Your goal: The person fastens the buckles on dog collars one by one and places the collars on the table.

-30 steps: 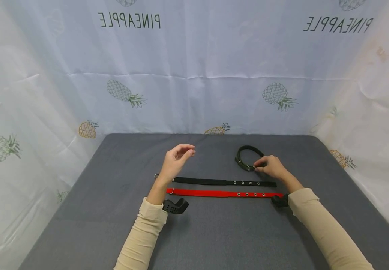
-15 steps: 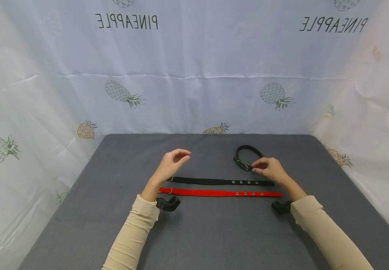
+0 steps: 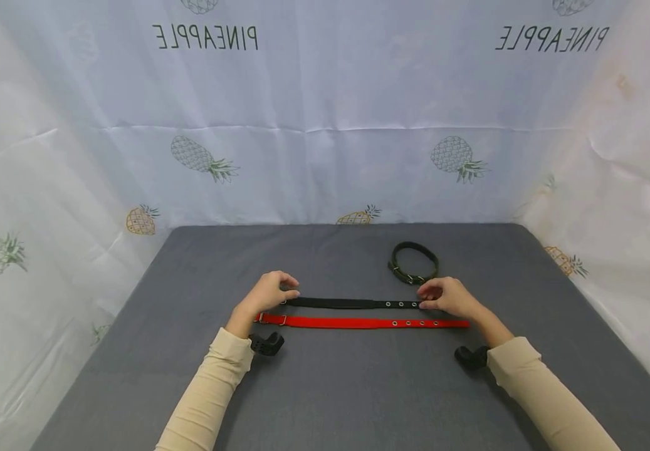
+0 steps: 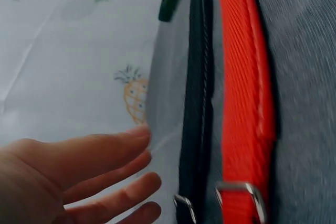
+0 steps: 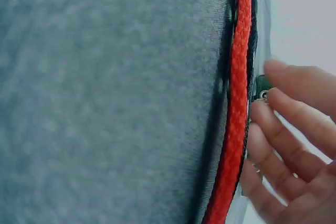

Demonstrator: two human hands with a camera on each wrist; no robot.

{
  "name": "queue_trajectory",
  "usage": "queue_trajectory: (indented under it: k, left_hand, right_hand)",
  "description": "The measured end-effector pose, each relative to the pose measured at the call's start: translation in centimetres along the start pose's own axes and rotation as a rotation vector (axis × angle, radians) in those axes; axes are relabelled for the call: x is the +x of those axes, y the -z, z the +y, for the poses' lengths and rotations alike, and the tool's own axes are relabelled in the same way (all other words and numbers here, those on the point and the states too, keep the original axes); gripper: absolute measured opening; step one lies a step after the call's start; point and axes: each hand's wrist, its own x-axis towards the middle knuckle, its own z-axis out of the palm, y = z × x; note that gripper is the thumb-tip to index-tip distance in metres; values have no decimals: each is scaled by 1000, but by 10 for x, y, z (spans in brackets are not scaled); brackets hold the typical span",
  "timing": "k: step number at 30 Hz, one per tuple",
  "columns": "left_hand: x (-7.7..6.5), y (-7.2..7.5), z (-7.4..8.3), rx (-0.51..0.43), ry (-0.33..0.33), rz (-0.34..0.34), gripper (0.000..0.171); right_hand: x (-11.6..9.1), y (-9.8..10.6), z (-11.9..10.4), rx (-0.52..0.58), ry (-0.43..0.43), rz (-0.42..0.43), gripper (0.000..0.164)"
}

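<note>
In the head view, the left hand (image 3: pixel 267 293) is hovering near the buckled end of a flat black fabric strap (image 3: pixel 336 303), the right hand (image 3: pixel 450 298) covering its eyeleted end; a flat red fabric strap (image 3: pixel 336 323) is lying nearer, a round dark-green buckled collar (image 3: pixel 402 274) beyond. In the left wrist view, relaxed fingers are holding nothing. In the right wrist view, fingers are curving loosely, contact unclear.

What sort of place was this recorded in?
Probably a curtained recording booth: a pineapple-print curtain hangs behind and beside a grey table, where a red strap and a black strap lie.
</note>
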Motion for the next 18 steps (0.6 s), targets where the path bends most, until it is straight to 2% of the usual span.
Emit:
queue_trajectory:
  k: [4,9,18]
  left_hand:
    - [2,-2,-9,38,38,-14,27]
    - [3,-1,-16,85,36,-8,25]
    - [1,3,-15,176,40,-24,15]
  right_hand:
    - [-1,0,2,-24,-18,-14,28]
    - [1,0,4,-33,-16,-45,20]
    - [2,-1,9,-43,36,-51,11]
